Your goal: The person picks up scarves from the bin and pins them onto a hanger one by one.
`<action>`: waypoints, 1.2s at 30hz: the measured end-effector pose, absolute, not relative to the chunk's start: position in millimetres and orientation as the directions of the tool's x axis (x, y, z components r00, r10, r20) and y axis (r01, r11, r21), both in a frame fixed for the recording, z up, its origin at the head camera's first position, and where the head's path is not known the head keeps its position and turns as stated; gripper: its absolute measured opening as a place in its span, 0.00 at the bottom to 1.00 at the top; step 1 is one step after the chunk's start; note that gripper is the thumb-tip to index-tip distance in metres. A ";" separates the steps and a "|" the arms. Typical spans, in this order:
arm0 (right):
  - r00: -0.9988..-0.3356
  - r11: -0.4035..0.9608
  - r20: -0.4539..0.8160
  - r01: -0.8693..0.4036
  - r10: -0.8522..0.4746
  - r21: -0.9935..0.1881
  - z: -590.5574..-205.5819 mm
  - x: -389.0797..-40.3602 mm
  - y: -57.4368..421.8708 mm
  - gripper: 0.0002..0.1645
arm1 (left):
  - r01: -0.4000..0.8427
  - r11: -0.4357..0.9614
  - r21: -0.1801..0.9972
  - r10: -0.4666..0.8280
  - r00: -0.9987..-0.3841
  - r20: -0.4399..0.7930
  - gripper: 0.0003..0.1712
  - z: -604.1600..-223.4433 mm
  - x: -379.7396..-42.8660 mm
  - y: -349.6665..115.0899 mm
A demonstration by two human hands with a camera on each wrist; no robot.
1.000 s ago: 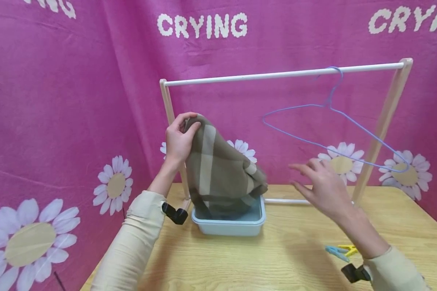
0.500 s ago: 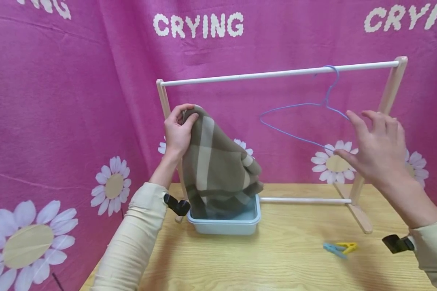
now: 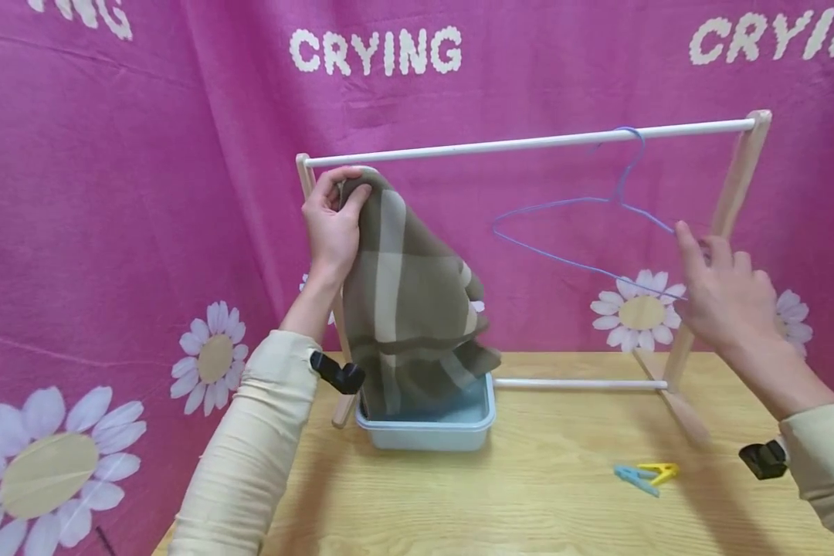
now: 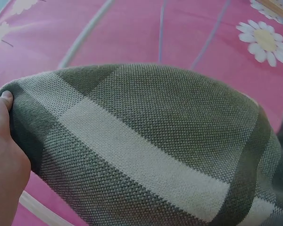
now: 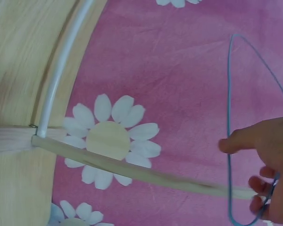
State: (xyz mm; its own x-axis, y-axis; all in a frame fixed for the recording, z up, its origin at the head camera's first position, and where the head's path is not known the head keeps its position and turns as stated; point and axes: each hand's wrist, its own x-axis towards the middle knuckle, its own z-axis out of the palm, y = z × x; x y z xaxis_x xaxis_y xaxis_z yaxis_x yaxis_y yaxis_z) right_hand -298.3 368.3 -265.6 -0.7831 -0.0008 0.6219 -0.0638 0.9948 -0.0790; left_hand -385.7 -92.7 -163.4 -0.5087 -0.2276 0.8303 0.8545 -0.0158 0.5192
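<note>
My left hand pinches the top corner of a checked brown-and-cream knitted cloth between thumb and fingers. The cloth hangs down, with its lower end in a pale blue plastic tub. Close up in the left wrist view, its knit spreads out from the thumb. A blue wire hanger hangs by its hook from the rack's white bar. My right hand is at the hanger's right end. In the right wrist view, the fingers curl round the hanger's sloping wire and the thumb lies at its lower wire.
The rack has a white top bar, wooden side posts and a low white rail. One blue clothespin and one yellow clothespin lie on the wooden table. A pink flowered curtain stands behind.
My left hand has risen with the cloth, drawing more of it up from the tub. My right hand has moved right and up to the hanger's right end, its fingers closing in on the wire.
</note>
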 end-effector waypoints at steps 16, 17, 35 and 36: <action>-0.796 0.982 0.604 -0.090 0.029 -0.167 -273.1 -297.4 377.7 0.71 | 0.826 -0.193 0.529 -0.246 -0.563 0.789 0.12 -61.4 -339.4 -78.9; -0.788 0.982 0.615 -0.098 0.024 -0.164 -273.4 -296.8 377.9 0.72 | 0.821 -0.196 0.536 -0.242 -0.570 0.785 0.12 -63.6 -341.3 -79.6; -0.622 0.945 0.772 -0.314 -0.135 -0.088 -267.4 -289.4 320.1 0.71 | 0.674 -0.585 0.452 -0.218 -0.667 0.712 0.12 -70.1 -321.9 -90.0; -0.611 0.946 0.778 -0.318 -0.149 -0.069 -267.9 -289.4 316.8 0.71 | 0.661 -0.599 0.451 -0.212 -0.674 0.708 0.12 -68.6 -321.3 -88.9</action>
State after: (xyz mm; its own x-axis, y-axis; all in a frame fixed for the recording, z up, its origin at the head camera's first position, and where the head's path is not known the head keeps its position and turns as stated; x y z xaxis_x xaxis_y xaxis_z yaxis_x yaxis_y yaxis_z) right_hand -289.4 316.8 -267.9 -0.6108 -0.1490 0.7776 -0.3179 0.9456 -0.0686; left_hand -321.3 -88.9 -68.6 -0.6742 -0.2117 0.7076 0.6615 -0.5992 0.4510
